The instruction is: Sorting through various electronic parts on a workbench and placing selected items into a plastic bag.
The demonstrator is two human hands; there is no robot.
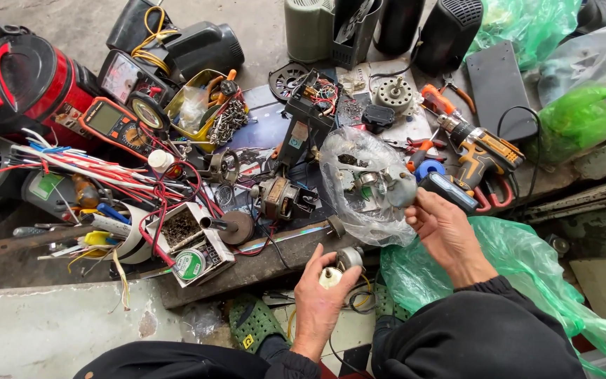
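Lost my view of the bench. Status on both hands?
Left hand grips a small round motor part. Right hand pinches a clear plastic bag of parts. Loose wires crowd the left.

My left hand grips a white-and-grey part; clear bag, green bag, orange-black drill, red-black vacuum, orange multimeter.
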